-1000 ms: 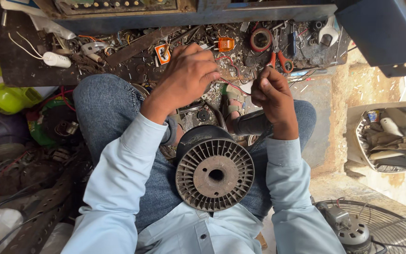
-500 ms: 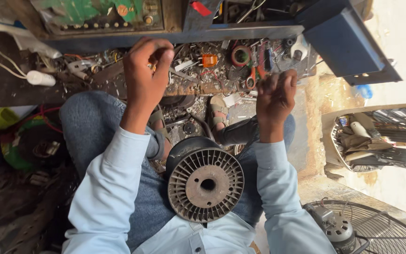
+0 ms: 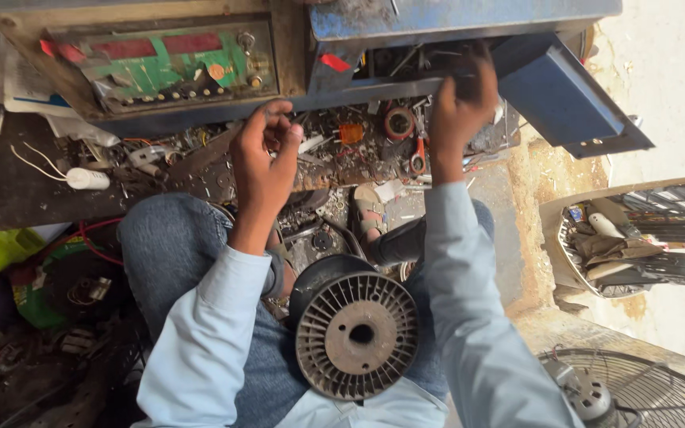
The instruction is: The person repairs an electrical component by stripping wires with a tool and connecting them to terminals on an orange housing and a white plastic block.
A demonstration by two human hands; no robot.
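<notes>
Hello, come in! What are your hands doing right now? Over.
Left hand raised over the cluttered bench, fingers curled, grip unclear. Right hand reaching into the blue drawer. Spool sits in the lap, untouched.

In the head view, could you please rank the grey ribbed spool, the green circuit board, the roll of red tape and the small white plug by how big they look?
1. Green circuit board and grey ribbed spool: about alike; the spool lies nearer the camera, so unranked.
2. Roll of red tape.
3. Small white plug, similar to the tape, slightly smaller.

Right hand [image 3: 460,107] fingertips inside drawer [image 3: 438,59]
</notes>
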